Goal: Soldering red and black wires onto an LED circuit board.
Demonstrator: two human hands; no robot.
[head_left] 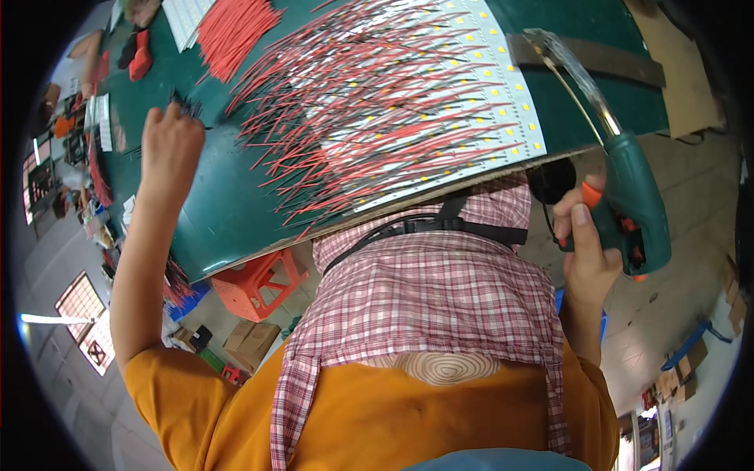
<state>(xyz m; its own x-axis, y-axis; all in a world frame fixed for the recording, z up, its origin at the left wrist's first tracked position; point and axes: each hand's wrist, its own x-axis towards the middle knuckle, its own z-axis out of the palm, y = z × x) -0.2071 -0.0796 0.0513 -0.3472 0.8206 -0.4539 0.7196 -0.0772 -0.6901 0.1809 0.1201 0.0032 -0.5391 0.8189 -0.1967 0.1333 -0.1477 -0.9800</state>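
My right hand (589,251) is wrapped round the handle of a green soldering gun (642,192) with orange parts, beyond the table's near right edge. Its metal barrel and a thin feed tube point up and away over the table. White boards (510,86) with yellow square chips lie there, with rows of red and black wires (353,125) spread across them. On the left, my left hand (174,137) is closed beside a small heap of black wires (184,106). Its fingertips are hidden, so anything between them does not show.
A pile of red wires (232,35) lies at the far side of the green table (220,204). A dark strip (597,59) lies on the right. Under the near edge stands a red stool (255,286). Another person's hand (143,12) shows at the far left.
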